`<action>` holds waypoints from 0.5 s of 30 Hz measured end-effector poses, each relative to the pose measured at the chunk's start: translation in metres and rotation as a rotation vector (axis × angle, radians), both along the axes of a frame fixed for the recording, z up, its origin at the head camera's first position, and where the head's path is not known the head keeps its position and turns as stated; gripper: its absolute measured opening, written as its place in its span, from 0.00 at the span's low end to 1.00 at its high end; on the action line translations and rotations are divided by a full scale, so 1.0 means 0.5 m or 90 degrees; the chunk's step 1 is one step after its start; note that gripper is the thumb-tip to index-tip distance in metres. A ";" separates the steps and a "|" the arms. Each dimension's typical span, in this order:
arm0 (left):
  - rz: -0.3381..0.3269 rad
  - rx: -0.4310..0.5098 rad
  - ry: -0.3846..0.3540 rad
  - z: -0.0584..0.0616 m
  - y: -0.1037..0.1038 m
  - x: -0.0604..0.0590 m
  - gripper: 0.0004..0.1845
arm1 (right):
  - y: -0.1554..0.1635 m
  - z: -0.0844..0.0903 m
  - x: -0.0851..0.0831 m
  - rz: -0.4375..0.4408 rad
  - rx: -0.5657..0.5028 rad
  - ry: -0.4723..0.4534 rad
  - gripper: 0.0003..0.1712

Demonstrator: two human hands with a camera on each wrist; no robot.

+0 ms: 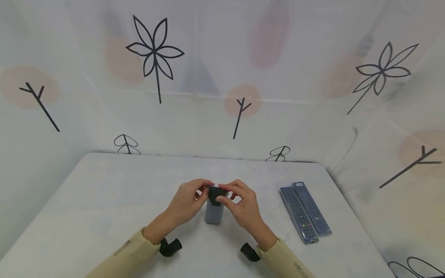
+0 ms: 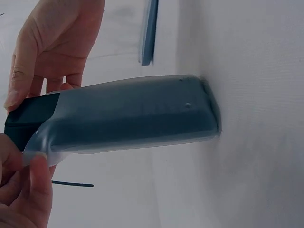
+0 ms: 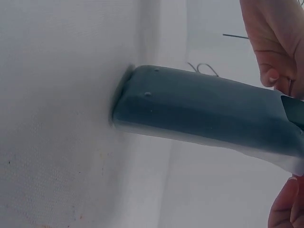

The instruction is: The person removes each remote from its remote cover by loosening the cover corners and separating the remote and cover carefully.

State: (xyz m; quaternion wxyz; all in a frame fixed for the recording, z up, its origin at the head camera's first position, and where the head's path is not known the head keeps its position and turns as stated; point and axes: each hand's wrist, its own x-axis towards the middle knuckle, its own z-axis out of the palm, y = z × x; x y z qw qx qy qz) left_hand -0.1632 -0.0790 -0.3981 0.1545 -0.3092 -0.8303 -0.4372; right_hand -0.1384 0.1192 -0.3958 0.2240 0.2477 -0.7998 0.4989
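Note:
A dark remote (image 1: 213, 211) in a translucent sleeve stands on one end on the white table (image 1: 104, 200), its bare black top sticking out of the sleeve. My left hand (image 1: 201, 190) pinches the top end from the left, and my right hand (image 1: 227, 194) pinches it from the right. In the left wrist view the sleeved remote (image 2: 128, 114) meets the table at its far end; my left fingers (image 2: 28, 190) hold the sleeve's open edge and my right hand (image 2: 52, 42) is behind. The right wrist view shows the remote (image 3: 204, 111) and my right fingertip (image 3: 285, 204).
Two more sleeved remotes (image 1: 306, 212) lie side by side on the table's right part; one of them (image 2: 148, 33) shows in the left wrist view. A patterned cloth backdrop (image 1: 222, 77) closes the table in at back and sides.

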 end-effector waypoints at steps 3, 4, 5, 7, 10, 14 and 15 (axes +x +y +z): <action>-0.008 0.001 -0.010 -0.001 -0.001 -0.001 0.11 | 0.006 -0.021 -0.011 -0.003 -0.003 0.002 0.21; -0.010 0.002 -0.011 -0.002 -0.002 -0.001 0.11 | 0.007 -0.025 -0.013 -0.002 -0.004 0.003 0.21; -0.011 0.004 -0.013 -0.002 -0.002 -0.002 0.11 | 0.008 -0.028 -0.014 0.000 -0.005 0.004 0.21; -0.013 0.006 -0.018 -0.003 -0.003 -0.002 0.11 | 0.009 -0.031 -0.014 0.007 -0.006 0.008 0.21; -0.010 0.008 -0.026 -0.003 -0.003 -0.001 0.11 | 0.012 -0.030 -0.014 0.019 0.002 0.011 0.21; -0.009 0.008 -0.040 -0.003 -0.005 0.002 0.11 | 0.016 -0.026 -0.011 0.029 0.022 0.001 0.21; -0.010 0.009 -0.043 -0.003 -0.005 0.002 0.11 | 0.017 -0.025 -0.011 0.030 0.026 -0.002 0.22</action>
